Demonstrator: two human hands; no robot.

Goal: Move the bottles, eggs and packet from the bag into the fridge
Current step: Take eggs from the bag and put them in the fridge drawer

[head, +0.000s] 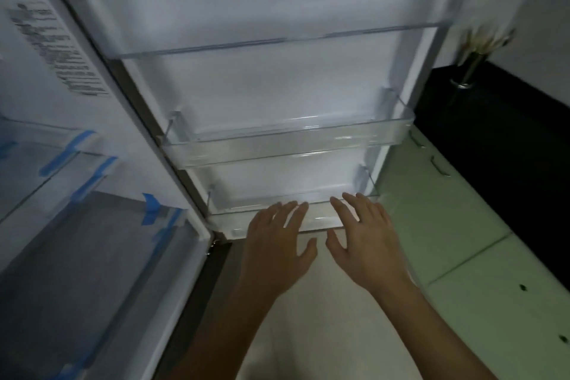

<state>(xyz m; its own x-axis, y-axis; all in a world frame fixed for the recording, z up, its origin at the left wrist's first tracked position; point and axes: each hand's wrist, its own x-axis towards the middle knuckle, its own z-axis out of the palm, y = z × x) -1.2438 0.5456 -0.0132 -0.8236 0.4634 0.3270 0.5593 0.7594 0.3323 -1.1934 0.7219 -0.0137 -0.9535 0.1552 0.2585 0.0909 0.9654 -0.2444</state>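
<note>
The fridge door (271, 83) stands open in front of me, with several clear plastic door racks that hold nothing. My left hand (277, 244) and my right hand (367, 241) reach side by side toward the lowest door rack (320, 219), palms down, fingers spread and straight. Their fingertips are at the rack's front edge; neither hand holds anything. No bottles, eggs, packet or bag are in view.
The fridge interior (77, 225) lies at left, with clear shelves and drawers fixed by blue tape (151, 207). A pale tiled floor (462, 256) runs at right, beside a black counter (509, 148) bearing a glass vase (468, 68).
</note>
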